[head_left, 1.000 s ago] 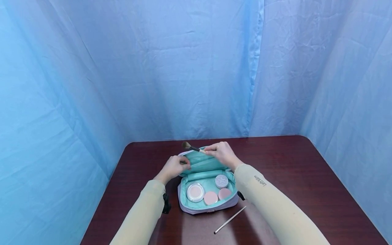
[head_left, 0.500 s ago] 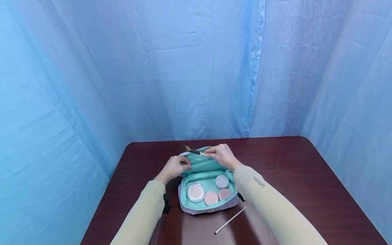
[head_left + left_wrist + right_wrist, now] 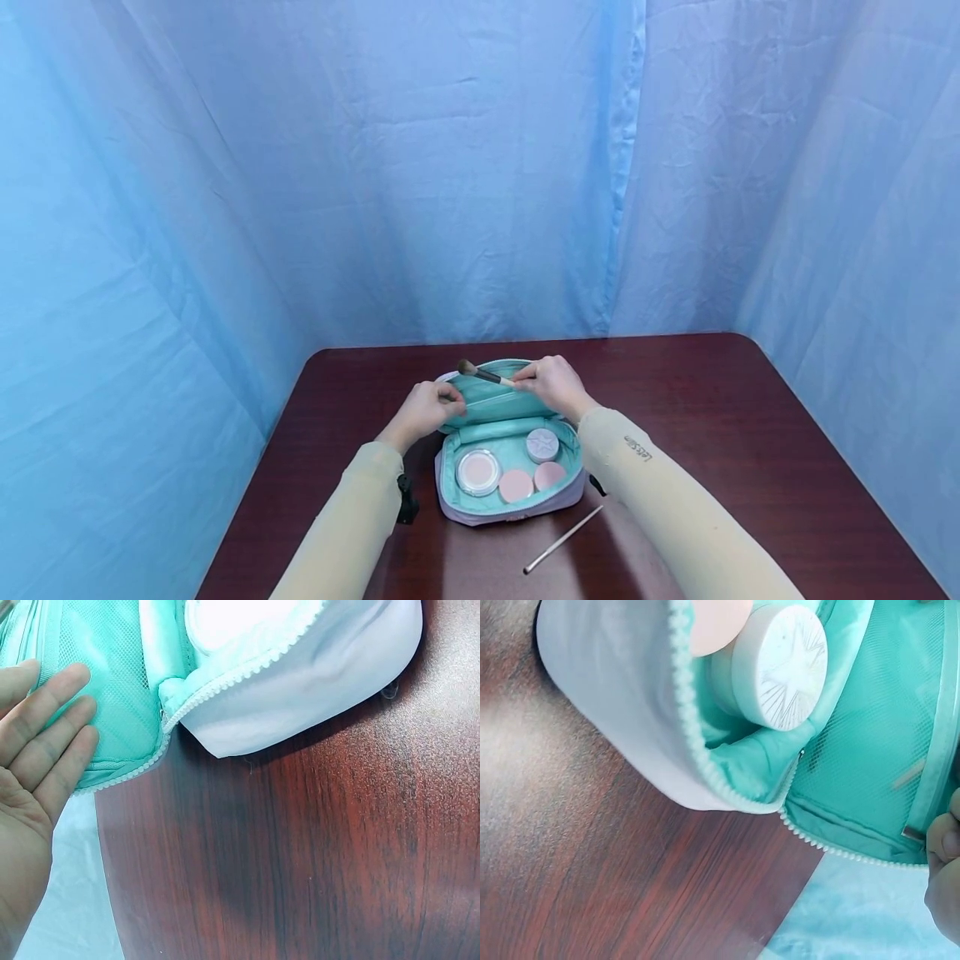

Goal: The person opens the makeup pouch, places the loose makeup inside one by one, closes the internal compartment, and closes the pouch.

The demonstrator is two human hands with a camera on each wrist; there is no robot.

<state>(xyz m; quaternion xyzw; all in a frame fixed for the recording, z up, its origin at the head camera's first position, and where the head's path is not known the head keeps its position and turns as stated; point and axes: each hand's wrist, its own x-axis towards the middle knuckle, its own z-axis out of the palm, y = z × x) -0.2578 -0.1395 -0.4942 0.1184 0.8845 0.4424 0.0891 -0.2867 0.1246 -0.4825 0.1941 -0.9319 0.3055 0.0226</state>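
An unzipped makeup bag (image 3: 480, 518), lilac outside and mint inside, lies with its lid (image 3: 498, 408) raised at the back. My right hand (image 3: 551, 387) pinches a makeup brush (image 3: 489, 377) by its pale handle, bristles pointing left, in front of the lid. In the right wrist view only curled fingers (image 3: 946, 838) show at the edge. At the lid's left side my left hand (image 3: 429, 410) pinches the edge of the mesh pocket (image 3: 112, 712), its other fingers (image 3: 64, 742) stretched along the mesh. A pale thin stick (image 3: 909, 774) shows at the mesh.
Inside the bag sit a clear-rimmed compact (image 3: 478, 472), two pink-lidded jars (image 3: 516, 486) and a white jar (image 3: 795, 667) with a star on its lid. A thin brush (image 3: 562, 540) lies on the dark wooden table (image 3: 720, 433) in front. Blue curtains (image 3: 450, 167) surround it.
My right hand has moved slightly right and down, drawing the makeup brush with it, so that its bristles now overlap the lid's upper left. The left hand stays in place.
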